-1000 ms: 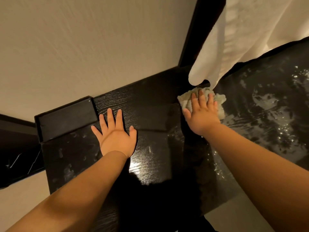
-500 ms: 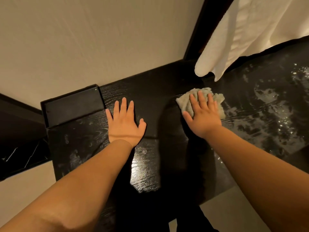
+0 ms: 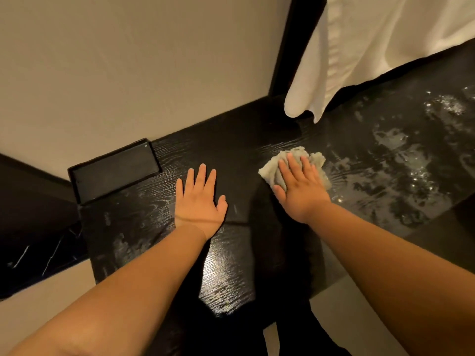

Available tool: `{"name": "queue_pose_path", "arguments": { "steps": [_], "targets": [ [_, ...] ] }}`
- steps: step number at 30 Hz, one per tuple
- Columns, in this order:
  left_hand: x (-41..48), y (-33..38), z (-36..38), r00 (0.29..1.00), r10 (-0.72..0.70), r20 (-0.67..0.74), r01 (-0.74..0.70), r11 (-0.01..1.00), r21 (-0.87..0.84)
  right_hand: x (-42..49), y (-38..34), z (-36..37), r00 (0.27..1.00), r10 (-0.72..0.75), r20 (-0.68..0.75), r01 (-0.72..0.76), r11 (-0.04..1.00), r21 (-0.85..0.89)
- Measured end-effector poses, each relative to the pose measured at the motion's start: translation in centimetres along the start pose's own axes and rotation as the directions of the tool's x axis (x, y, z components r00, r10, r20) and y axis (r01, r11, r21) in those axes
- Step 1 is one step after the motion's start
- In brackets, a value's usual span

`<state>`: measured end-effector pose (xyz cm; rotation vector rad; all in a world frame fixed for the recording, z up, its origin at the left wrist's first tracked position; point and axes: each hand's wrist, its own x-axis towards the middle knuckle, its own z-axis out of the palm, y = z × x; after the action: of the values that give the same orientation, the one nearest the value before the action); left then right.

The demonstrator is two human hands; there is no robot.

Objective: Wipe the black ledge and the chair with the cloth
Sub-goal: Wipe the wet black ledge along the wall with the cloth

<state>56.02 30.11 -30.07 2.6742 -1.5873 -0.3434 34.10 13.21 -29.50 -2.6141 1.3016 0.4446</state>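
Flat right hand [image 3: 300, 192] on cloth [image 3: 267, 171], black ledge [image 3: 231, 150]

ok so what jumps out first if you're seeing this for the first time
The right hand presses flat on a crumpled grey cloth at the centre of the glossy black wood-grain ledge, with the left hand spread flat beside it. Wet streaks glisten on the ledge to the right, below a hanging white fabric at top right.

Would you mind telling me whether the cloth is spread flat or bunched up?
Bunched: the cloth shows crumpled folds under the right hand.
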Motion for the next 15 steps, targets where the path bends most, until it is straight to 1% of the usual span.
{"name": "queue_pose_path", "arguments": {
  "steps": [2, 3, 5, 7, 8, 9, 10, 12, 14, 15],
  "targets": [
    [-1.3, 1.0, 0.3, 0.999, -0.046, 0.028, 0.046, 0.999, -0.004, -1.2, -1.9, 0.4, 1.0, 0.018, 0.007, -0.019, 0.999, 0.048],
    [-1.8, 1.3, 0.4, 0.997, -0.054, 0.047, 0.054, 0.999, 0.008, -2.2, -3.1, 0.8, 1.0, -0.017, -0.003, 0.017, 0.998, 0.059],
    [-2.4, 1.3, 0.6, 0.997, -0.043, 0.065, 0.041, 0.999, 0.035, -4.4, -4.8, 1.8, 0.986, -0.16, -0.047, 0.162, 0.986, 0.042],
    [-2.6, 1.0, 0.7, 0.998, -0.023, 0.054, 0.021, 0.999, 0.048, -5.2, -4.2, 2.6, 0.951, -0.301, -0.07, 0.302, 0.953, 0.0],
    [-2.6, 0.9, 0.8, 0.999, -0.019, 0.048, 0.017, 0.999, 0.049, -4.8, -3.2, 2.7, 0.939, -0.334, -0.077, 0.335, 0.942, -0.011],
    [-2.5, 0.9, 0.8, 0.999, -0.021, 0.048, 0.018, 0.999, 0.049, -4.3, -2.2, 2.6, 0.943, -0.321, -0.084, 0.321, 0.947, -0.015],
    [-2.6, 1.0, 0.8, 0.998, -0.025, 0.049, 0.023, 0.999, 0.049, -3.5, -1.1, 2.5, 0.959, -0.266, -0.095, 0.266, 0.964, -0.012],
    [-2.5, 1.2, 0.9, 0.998, -0.031, 0.047, 0.029, 0.999, 0.044, -2.0, 0.6, 1.8, 0.99, -0.111, -0.085, 0.111, 0.994, -0.008],
    [-2.5, 1.3, 0.8, 0.998, -0.028, 0.047, 0.027, 0.999, 0.037, -1.4, 0.7, 1.5, 0.998, 0.009, -0.069, -0.008, 1.0, 0.024],
    [-2.4, 1.2, 0.8, 0.999, -0.025, 0.047, 0.023, 0.999, 0.037, -1.4, 0.1, 1.4, 0.995, 0.055, -0.087, -0.05, 0.997, 0.057]
  ]
}}
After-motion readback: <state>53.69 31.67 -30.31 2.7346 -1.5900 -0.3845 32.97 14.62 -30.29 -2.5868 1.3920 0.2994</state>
